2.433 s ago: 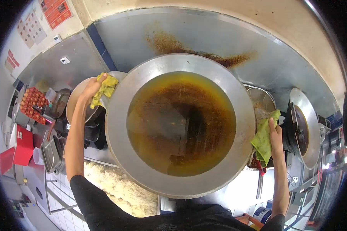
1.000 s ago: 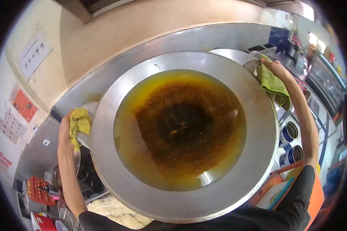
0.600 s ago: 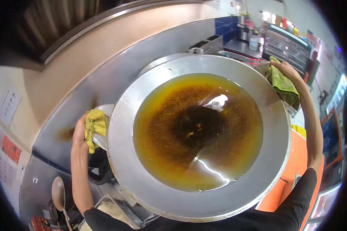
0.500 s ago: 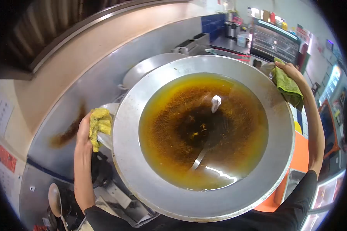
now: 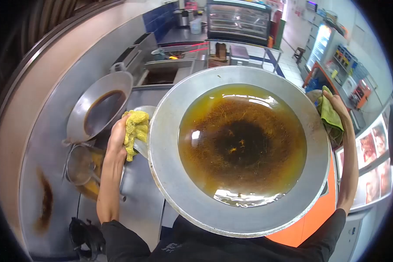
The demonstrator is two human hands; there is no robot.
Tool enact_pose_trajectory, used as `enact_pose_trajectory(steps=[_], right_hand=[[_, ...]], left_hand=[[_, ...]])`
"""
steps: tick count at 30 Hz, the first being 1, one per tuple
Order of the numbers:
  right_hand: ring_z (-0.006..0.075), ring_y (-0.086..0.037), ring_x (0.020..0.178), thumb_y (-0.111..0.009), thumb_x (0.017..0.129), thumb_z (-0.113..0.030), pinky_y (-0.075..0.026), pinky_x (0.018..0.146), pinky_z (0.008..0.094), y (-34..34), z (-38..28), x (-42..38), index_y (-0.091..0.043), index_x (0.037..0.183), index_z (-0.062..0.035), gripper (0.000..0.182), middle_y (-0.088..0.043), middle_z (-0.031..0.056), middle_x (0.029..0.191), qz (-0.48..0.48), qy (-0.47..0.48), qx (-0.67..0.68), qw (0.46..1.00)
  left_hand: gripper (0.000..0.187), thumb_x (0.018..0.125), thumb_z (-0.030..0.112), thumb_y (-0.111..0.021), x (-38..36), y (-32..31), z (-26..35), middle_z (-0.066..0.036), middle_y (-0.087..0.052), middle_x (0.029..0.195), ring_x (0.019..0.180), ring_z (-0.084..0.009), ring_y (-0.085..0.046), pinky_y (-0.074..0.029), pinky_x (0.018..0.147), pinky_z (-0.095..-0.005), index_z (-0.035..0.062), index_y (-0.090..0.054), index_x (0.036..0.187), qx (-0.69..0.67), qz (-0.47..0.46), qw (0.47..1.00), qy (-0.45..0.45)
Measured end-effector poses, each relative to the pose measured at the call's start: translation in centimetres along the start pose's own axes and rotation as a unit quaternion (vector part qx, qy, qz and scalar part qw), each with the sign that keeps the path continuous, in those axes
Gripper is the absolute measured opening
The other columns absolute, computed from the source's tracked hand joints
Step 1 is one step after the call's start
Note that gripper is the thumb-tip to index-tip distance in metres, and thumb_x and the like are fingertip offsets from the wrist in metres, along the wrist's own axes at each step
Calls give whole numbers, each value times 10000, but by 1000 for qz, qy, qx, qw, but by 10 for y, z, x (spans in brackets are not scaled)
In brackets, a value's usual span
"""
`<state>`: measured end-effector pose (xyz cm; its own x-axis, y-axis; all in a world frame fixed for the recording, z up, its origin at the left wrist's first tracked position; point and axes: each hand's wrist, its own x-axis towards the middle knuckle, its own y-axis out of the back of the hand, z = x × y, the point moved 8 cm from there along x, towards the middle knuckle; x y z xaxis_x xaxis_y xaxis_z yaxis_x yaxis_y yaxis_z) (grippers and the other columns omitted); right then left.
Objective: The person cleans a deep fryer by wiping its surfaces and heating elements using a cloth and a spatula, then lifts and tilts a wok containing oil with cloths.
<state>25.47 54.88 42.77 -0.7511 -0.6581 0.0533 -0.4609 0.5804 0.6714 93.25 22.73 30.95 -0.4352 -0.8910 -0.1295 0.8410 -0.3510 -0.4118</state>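
Note:
A large grey metal wok [image 5: 166,187] is held up in front of my body, with its broad opening facing me. Brown-yellow oil [image 5: 270,170] fills its middle, darkest at the centre, with small bits in it. My left hand [image 5: 117,137] is closed on the left handle through a yellow cloth [image 5: 136,131]. On the other side, my right hand [image 5: 337,105] grips the right handle through a green cloth [image 5: 329,114]. The cloths cover much of both handles and some of my fingers.
Left of me sits another wok [image 5: 81,109] with dark liquid, above a strainer [image 5: 78,166] with a long handle. A fryer [image 5: 159,76] and a glass display case [image 5: 238,22] stand ahead. An orange surface [image 5: 299,229] lies below right.
My view and body have turned right, bringing the other wok, strainer and fryer into sight at left. The oil's surface and reflections have shifted. Both hands keep their hold on the wok.

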Motion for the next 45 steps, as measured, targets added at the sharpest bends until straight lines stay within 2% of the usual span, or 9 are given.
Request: enact_pose_trajectory(steps=[3,5,9,10,24,32,37,41,45], right_hand=[[92,-565,507,-611,899,-503,-429,490,249,27,38,-74,-686,744,-47,488,-630,3,646,38,-47,12,998],[100,-587,529,-614,900,-491,-440,492,246,5,19,-50,-681,808,-43,462,-654,13,700,-14,-51,35,998],[123,-614,582,-603,915,-435,-466,519,259,18,57,-83,-687,904,-10,434,-658,36,734,61,-90,81,991],[114,-636,609,-603,915,-453,-491,544,237,-2,26,-106,-683,936,-18,443,-671,31,744,-3,-97,92,991],[97,-594,549,-581,942,-425,-467,508,226,-81,42,143,-678,856,-4,441,-639,17,695,-9,-81,49,995],[131,-608,578,-619,904,-456,-464,534,268,-207,-45,304,-673,861,34,495,-645,53,715,-124,-9,32,992],[151,-627,606,-627,905,-425,-486,551,284,-290,-119,360,-684,865,44,474,-661,66,732,-108,36,-33,993],[168,-640,648,-658,885,-425,-501,597,304,-375,-96,466,-673,900,62,487,-672,87,763,-161,55,-9,985],[144,-609,554,-666,881,-445,-463,512,286,-433,-169,458,-674,815,51,500,-653,70,694,-173,62,9,983]], left_hand=[[275,1012,230,-415,12,-22,-3,-101,-674,968,829,-202,-675,-569,769,-348,26,-592,1062,6,-50,998,42],[267,1006,232,-428,3,5,-19,-100,-672,977,820,-203,-675,-565,789,-350,26,-582,1078,-24,-29,998,51],[310,1002,244,-419,23,11,-16,-110,-680,933,782,-199,-672,-547,748,-331,3,-607,1049,17,-52,997,62],[348,1003,245,-397,31,14,-12,-123,-685,898,759,-201,-670,-538,722,-331,-22,-616,1047,48,-50,996,56],[315,1002,229,-412,205,-2,-51,-127,-677,930,765,-188,-671,-543,685,-312,-25,-592,1052,33,31,998,50],[341,996,243,-401,227,56,-69,-122,-683,977,817,-192,-685,-559,754,-311,-23,-602,1070,15,135,990,39],[360,995,267,-401,253,92,-68,-117,-685,951,821,-199,-683,-554,751,-317,-19,-615,1048,21,207,978,27],[366,998,271,-396,269,127,-57,-121,-683,944,817,-201,-677,-547,749,-320,-19,-611,1059,39,236,971,26],[343,992,235,-409,290,152,-43,-131,-692,885,733,-201,-676,-544,643,-317,-32,-621,1021,19,294,956,14]])
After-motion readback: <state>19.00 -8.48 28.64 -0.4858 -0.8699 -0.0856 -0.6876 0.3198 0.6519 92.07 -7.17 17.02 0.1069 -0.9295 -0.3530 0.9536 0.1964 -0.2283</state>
